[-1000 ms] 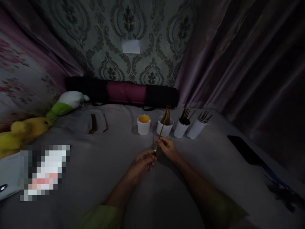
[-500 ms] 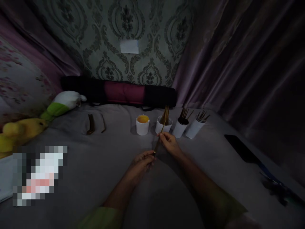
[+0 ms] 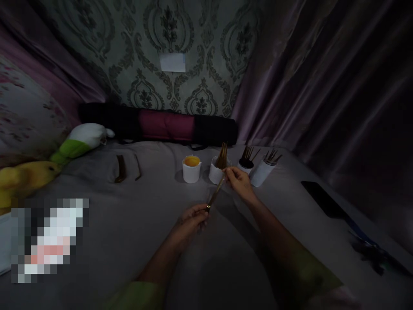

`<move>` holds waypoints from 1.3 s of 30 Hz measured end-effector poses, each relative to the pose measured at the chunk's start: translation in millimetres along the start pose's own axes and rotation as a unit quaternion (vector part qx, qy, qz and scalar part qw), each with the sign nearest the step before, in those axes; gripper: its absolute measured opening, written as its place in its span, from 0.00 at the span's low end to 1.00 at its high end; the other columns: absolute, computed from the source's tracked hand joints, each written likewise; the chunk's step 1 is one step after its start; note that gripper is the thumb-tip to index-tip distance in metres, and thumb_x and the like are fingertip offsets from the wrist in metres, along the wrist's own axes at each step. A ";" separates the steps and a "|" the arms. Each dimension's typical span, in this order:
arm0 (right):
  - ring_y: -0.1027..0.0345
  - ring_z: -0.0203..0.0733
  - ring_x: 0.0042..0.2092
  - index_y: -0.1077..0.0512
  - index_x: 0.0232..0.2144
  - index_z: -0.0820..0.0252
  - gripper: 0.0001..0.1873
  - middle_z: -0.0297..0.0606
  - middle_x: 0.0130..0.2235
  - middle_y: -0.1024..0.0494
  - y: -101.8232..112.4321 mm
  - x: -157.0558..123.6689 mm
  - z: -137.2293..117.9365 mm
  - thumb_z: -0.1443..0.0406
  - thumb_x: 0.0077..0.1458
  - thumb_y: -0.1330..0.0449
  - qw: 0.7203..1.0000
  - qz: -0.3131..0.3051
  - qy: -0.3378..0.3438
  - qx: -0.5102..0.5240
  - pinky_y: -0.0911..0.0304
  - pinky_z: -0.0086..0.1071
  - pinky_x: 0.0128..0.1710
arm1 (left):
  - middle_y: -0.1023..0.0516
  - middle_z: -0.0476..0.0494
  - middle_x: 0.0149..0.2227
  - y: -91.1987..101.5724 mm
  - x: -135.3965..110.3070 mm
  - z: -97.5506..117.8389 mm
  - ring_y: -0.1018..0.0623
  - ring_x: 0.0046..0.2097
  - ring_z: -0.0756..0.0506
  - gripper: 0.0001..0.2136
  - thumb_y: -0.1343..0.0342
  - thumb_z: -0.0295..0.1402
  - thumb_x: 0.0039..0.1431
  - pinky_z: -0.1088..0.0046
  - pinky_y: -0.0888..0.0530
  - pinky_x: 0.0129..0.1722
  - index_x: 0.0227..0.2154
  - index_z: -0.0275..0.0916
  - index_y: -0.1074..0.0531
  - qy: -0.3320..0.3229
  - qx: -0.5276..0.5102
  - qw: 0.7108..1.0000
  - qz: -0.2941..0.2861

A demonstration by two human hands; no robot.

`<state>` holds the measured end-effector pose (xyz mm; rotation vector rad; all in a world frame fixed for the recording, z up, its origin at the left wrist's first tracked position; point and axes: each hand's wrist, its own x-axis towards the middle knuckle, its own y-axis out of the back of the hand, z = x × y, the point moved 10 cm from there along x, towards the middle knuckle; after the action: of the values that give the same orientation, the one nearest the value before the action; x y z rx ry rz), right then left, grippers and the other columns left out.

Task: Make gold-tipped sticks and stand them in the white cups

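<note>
My left hand (image 3: 192, 216) pinches the near end of a thin golden stick (image 3: 215, 194) above a grey bedsheet. My right hand (image 3: 238, 181) has its fingers closed on the far end of the same stick, close to a white cup (image 3: 217, 169) that holds more golden sticks. To the left of that cup stands a white cup with yellow liquid (image 3: 191, 168). Two more white cups with dark sticks (image 3: 262, 168) stand to the right, one partly hidden by my right hand.
A black and maroon roll (image 3: 161, 124) lies along the patterned wall. Two dark sticks (image 3: 121, 168) lie on the sheet at the left. Yellow and green plush toys (image 3: 38, 168) sit at the far left. A dark flat object (image 3: 322, 200) lies at the right by the curtain.
My right hand has slid up along the stick, away from my left hand and toward the cups. The left hand has stayed in place.
</note>
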<state>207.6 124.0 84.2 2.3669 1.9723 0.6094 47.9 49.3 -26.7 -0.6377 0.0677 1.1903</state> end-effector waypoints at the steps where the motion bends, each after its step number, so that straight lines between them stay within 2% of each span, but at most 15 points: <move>1: 0.48 0.28 0.19 0.31 0.31 0.63 0.20 0.30 0.21 0.37 3.2 0.8 -0.8 0.52 0.51 0.50 1.000 0.005 -0.003 0.004 0.51 0.24 0.17 | 0.30 0.47 0.28 -0.1 -0.4 0.3 0.33 0.25 0.55 0.18 0.42 0.31 0.43 0.78 0.39 0.24 0.39 0.33 0.33 0.001 0.003 1.000 0.001; 10: 0.49 0.26 0.17 0.32 0.30 0.62 0.19 0.30 0.21 0.36 25.5 3.4 -7.2 0.51 0.49 0.48 0.999 0.026 -0.026 0.031 0.53 0.23 0.14 | 0.30 0.46 0.28 -3.2 -3.1 3.1 0.34 0.25 0.55 0.18 0.41 0.33 0.42 0.78 0.40 0.23 0.38 0.32 0.31 0.003 0.005 1.000 -0.007; 24: 0.50 0.26 0.15 0.34 0.27 0.61 0.20 0.30 0.20 0.34 38.8 8.1 -17.0 0.49 0.46 0.47 0.998 0.045 -0.033 0.025 0.54 0.23 0.12 | 0.29 0.46 0.27 3.3 -1.0 1.3 0.33 0.23 0.55 0.13 0.41 0.29 0.43 0.80 0.40 0.23 0.35 0.33 0.29 0.014 -0.053 0.998 0.011; 32: 0.50 0.26 0.16 0.34 0.26 0.61 0.16 0.29 0.19 0.37 66.6 26.4 -41.3 0.53 0.47 0.46 0.995 0.087 -0.001 0.039 0.54 0.22 0.12 | 0.30 0.44 0.27 8.5 2.5 -0.9 0.33 0.25 0.56 0.08 0.43 0.27 0.48 0.81 0.34 0.27 0.32 0.30 0.28 0.043 -0.142 0.989 0.008; 39: 0.49 0.26 0.16 0.33 0.25 0.61 0.15 0.31 0.20 0.36 94.9 44.1 -68.1 0.54 0.48 0.45 0.991 0.132 0.029 0.017 0.53 0.22 0.12 | 0.30 0.46 0.25 12.1 1.8 3.6 0.33 0.23 0.57 0.06 0.45 0.26 0.50 0.82 0.33 0.24 0.30 0.29 0.27 0.045 -0.202 0.978 0.018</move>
<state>283.4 129.1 183.2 2.6851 1.7132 0.6632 37.0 55.2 -29.6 -1.0499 -0.0900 1.2202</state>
